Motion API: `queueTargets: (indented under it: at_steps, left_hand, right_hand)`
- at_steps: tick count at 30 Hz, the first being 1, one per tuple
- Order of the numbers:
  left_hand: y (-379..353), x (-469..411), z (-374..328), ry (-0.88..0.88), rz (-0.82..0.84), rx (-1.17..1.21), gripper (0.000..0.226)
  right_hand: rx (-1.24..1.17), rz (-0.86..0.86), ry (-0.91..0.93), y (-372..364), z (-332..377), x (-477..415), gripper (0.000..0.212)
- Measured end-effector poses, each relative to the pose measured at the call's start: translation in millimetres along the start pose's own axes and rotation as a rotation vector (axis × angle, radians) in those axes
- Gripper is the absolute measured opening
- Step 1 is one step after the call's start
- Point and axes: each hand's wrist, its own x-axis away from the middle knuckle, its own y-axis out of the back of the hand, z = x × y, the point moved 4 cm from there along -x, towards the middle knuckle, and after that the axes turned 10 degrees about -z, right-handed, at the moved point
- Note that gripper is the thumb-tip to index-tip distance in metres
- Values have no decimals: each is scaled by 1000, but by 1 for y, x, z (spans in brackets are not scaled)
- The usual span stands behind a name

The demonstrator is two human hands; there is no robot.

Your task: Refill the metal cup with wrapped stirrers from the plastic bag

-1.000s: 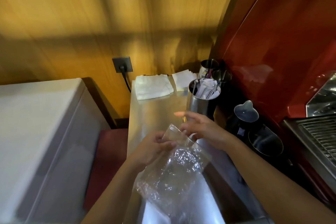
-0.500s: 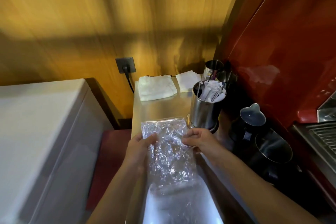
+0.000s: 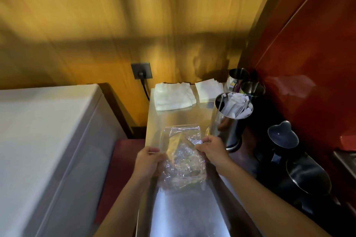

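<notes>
Counting one plastic bag [image 3: 182,157], we are holding it over the steel counter [image 3: 190,215], just beside the metal cup [image 3: 229,121]. Our left hand [image 3: 149,163] is closing on the bag's left edge, fingers curled and pinching the film. Our right hand [image 3: 211,150] is gripping the right edge the same way, thumb and fingers pressed together on the plastic. We are seeing the bag as clear, heavily crinkled, flattened out and catching highlights; we cannot tell whether any stirrers are lying inside it.

Counting one metal cup: it is standing upright on the counter, shiny and cylindrical, and it is carrying a bundle of white wrapped stirrers [image 3: 238,107] leaning to its right side; their number is too blurred for us to count.

Counting two smaller steel cups [image 3: 244,81], we are finding them behind the metal cup, against the red machine panel [image 3: 312,67]. Counting two dark pitchers [image 3: 283,140], we are placing them right of the metal cup, one behind the other.

Counting one folded white cloth [image 3: 174,96] and one stack of white napkins [image 3: 209,90], we are noting them side by side at the counter's far end. Counting one wall socket [image 3: 141,70] with a black cable plugged in, we are noting it on the wood wall. Counting one white cabinet [image 3: 48,140], we are placing it left of the counter.
</notes>
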Motion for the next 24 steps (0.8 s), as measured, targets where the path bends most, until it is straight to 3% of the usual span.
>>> queueTargets:
  at_steps: [6, 13, 18, 24]
  left_hand:
    - [-9, -33, -5, -115, -162, -139, 26]
    - [-16, -49, -4, -396, -273, -624, 1]
    - [-22, -52, -4, -549, -244, -904, 18]
    - [-21, -55, -25, -634, -257, -995, 27]
  right_hand:
    - [234, -63, 95, -24, 7, -33, 20]
    - [537, -72, 181, -43, 0, -44, 18]
    - [738, -81, 256, -46, 6, -43, 23]
    - [774, -71, 383, -43, 27, -41, 18]
